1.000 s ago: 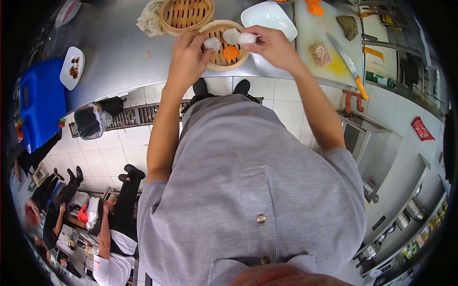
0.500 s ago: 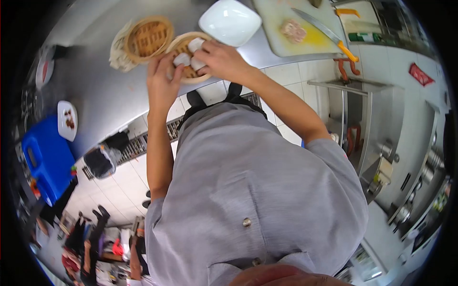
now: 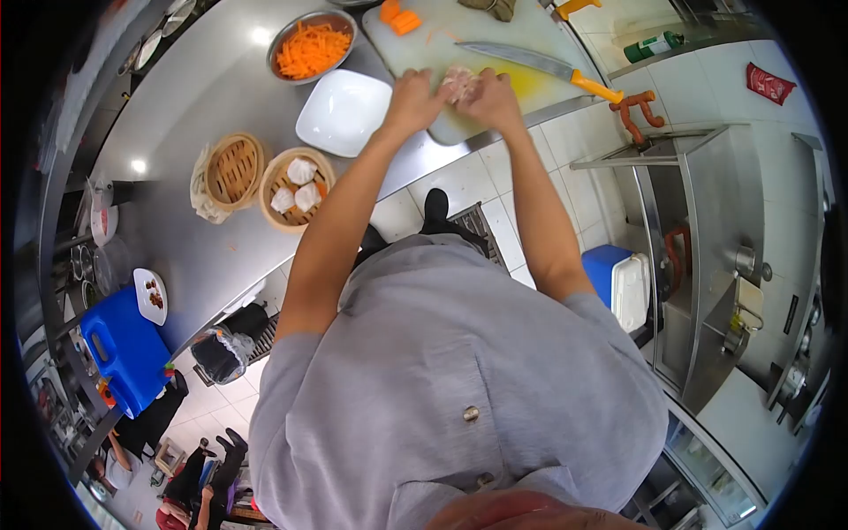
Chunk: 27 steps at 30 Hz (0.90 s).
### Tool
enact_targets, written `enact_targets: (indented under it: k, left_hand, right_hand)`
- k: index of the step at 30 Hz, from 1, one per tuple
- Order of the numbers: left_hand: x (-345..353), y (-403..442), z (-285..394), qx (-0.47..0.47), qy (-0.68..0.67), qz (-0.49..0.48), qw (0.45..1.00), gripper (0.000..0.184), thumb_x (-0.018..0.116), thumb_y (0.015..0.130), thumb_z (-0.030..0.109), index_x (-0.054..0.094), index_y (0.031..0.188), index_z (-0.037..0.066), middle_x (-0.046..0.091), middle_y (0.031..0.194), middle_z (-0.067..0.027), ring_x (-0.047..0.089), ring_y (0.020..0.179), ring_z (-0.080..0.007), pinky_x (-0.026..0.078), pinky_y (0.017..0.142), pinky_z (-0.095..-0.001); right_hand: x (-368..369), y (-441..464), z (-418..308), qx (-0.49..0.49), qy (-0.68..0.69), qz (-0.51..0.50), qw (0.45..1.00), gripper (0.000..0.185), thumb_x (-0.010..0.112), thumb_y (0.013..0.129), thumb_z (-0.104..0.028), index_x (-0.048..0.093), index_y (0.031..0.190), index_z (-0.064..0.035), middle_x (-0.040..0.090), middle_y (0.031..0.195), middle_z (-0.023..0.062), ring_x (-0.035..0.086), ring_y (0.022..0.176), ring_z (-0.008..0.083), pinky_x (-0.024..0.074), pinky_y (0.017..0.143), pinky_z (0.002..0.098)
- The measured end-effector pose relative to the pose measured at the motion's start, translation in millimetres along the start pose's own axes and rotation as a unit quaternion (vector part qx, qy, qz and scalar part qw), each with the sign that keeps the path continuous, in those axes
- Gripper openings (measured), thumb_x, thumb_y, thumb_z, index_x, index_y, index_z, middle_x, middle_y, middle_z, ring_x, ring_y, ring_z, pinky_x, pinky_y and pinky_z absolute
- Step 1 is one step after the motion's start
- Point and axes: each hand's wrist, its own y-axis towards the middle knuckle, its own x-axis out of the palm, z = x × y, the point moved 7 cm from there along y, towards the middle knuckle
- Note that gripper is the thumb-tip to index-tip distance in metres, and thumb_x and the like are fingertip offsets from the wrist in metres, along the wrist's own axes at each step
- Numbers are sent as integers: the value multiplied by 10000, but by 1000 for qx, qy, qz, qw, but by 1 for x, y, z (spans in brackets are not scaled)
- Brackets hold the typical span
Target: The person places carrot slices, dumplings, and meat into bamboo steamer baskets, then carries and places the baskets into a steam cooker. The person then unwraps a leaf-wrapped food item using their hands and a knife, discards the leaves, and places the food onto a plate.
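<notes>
Over the cutting board [image 3: 380,35], my left hand [image 3: 413,102] touches the left side of a pale pink lump of minced meat [image 3: 459,84]. My right hand [image 3: 490,99] is at the lump's right side, its fingers bent; whether either hand grips it is blurred. Behind them lies a knife [image 3: 521,58] with a yellow handle. A white square bowl [image 3: 343,113] stands left of my left hand. Further left, a bamboo steamer [image 3: 268,203] holds three white dumplings [image 3: 301,170], with something orange partly under them. Beside it is a second bamboo steamer [image 3: 235,170] without dumplings, on a cloth [image 3: 202,196].
A metal bowl of shredded carrot [image 3: 314,49] and orange carrot pieces [image 3: 400,18] are at the back. A small white dish [image 3: 151,296] and a blue container [image 3: 126,349] are at the left. Other people [image 3: 208,481] are at the lower left.
Both hands have left the steamer and moved right to the meat on the board. The dumpling earlier in my right hand now rests with the two others in the steamer. The view has shifted right.
</notes>
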Motion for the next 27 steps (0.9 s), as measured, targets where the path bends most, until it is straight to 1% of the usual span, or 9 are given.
enact_targets:
  k: [2,6,10,12,15,19,23,24,27]
  left_hand:
    - [31,12,-7,-63,24,-72,995,517,639,898,432,653,1095,-45,634,1014,-255,644,872,-362,515,792,-419]
    - [21,-1,-2,-113,-200,92,969,532,552,959,480,647,982,-42,647,851,-213,620,777,-312,496,729,-389]
    - [-20,-26,36,-150,-303,243,909,490,538,994,430,627,900,-42,623,713,-88,568,665,-157,473,639,-309]
    - [-35,-38,57,-150,-313,279,895,470,521,1009,419,627,875,-18,607,722,-50,531,662,-111,450,621,-276]
    - [-64,-53,54,-143,-311,340,876,456,507,1023,405,628,835,7,585,712,-5,484,636,-60,413,574,-241]
    - [-114,-76,27,-169,-343,381,842,465,571,987,396,625,788,-20,584,638,-17,494,581,-67,418,537,-246]
    - [-168,-116,-12,-203,-396,412,795,453,583,977,391,627,745,5,581,623,-33,514,568,-82,446,530,-271]
    - [-180,-131,-21,-206,-520,453,694,401,594,969,365,626,802,1,598,645,-55,560,554,-122,483,522,-286]
    - [-218,-166,-66,-199,-580,442,654,360,599,964,332,617,913,-23,645,742,-76,615,591,-155,514,532,-296]
  right_hand:
    - [-2,-7,-11,-44,45,50,997,610,760,718,-300,491,1170,10,549,1040,294,561,1004,456,502,870,479]
    - [-34,-31,-36,-164,152,107,969,614,777,677,-92,467,1199,-3,531,1086,250,551,1042,425,491,880,451]
    - [-59,-45,-84,-295,309,91,900,526,749,754,-128,485,1192,-6,561,1074,227,578,977,363,493,833,392]
    - [-38,-26,-74,-51,566,58,821,306,675,854,-202,578,1046,16,634,900,196,605,790,295,489,719,349]
    - [-44,-21,-113,-40,400,93,911,311,581,925,-265,615,850,35,620,664,151,575,592,247,461,598,352]
    - [-21,-19,-168,-95,412,70,904,398,560,931,-300,598,739,46,578,571,142,550,513,225,441,555,391]
    - [41,-19,-227,-20,560,-111,821,377,540,946,-326,583,773,6,590,619,94,574,511,188,443,433,361]
    - [61,-24,-245,45,632,-185,751,350,527,953,-343,587,829,-21,602,665,64,597,514,172,454,373,345]
    - [93,-37,-299,61,638,-306,704,352,518,954,-364,587,911,-21,626,702,78,636,550,183,489,375,351]
